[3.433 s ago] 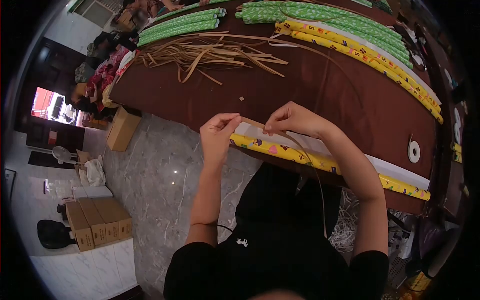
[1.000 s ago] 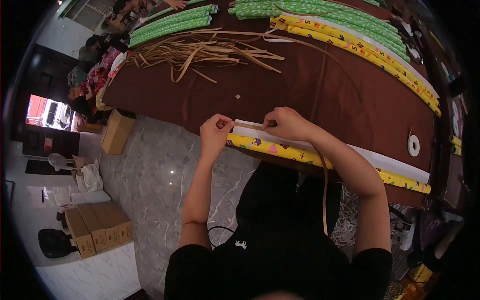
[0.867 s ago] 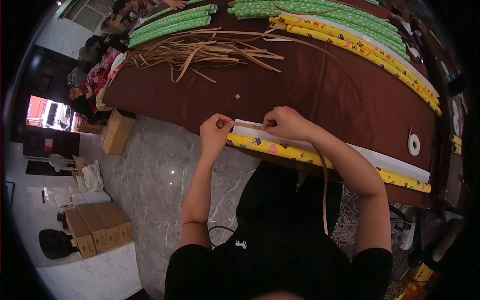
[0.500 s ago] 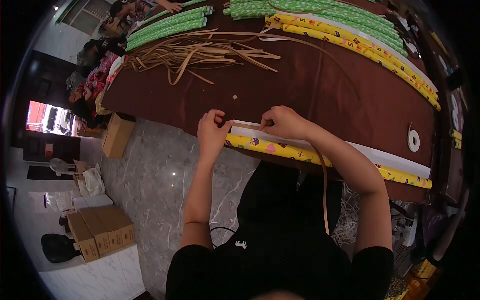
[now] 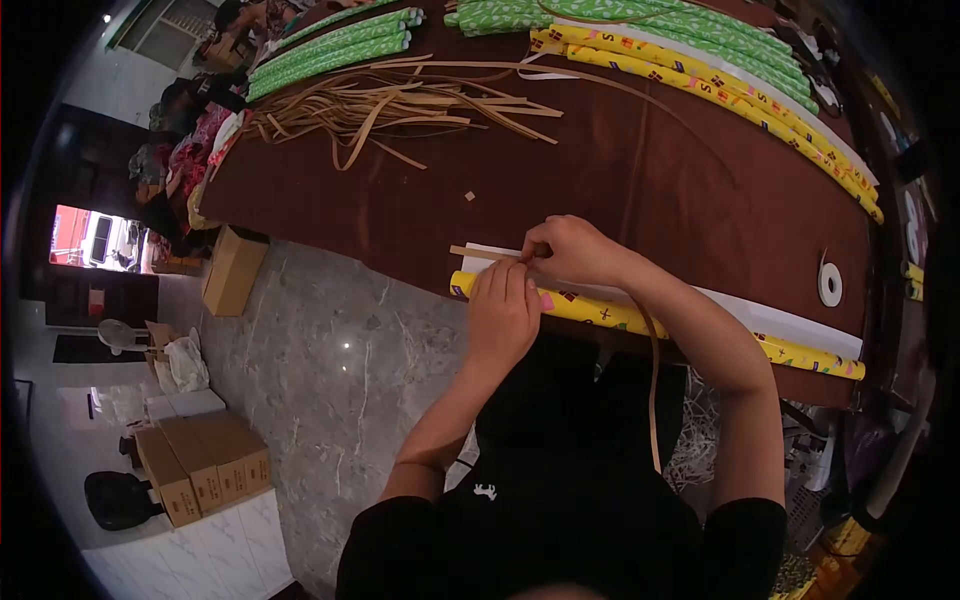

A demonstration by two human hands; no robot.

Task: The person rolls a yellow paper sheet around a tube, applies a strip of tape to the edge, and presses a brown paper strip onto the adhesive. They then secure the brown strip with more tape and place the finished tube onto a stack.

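A yellow patterned roll (image 5: pixel 610 314) lies along the table's near edge, its white inner side showing behind it. Across the roll's left part rests my left hand (image 5: pixel 503 305), palm down, with its fingers side by side on the paper. My right hand (image 5: pixel 565 250) is closed in a pinch on a tan strip (image 5: pixel 655 400). One end of this strip sticks out past the paper's left edge, and the other hangs down in front of my body. The fingertips of both hands are close together.
Behind lie a pile of tan strips (image 5: pixel 390 105), green rolls (image 5: pixel 345 45) and more yellow rolls (image 5: pixel 720 100). A white tape roll (image 5: pixel 829 284) is at the right of the brown-covered table (image 5: pixel 560 170). Another person (image 5: pixel 265 20) is at the far left.
My left hand has moved right and down, from the strip's left end onto the yellow roll. My right hand has barely moved. The other person's hand on the table has gone from view.
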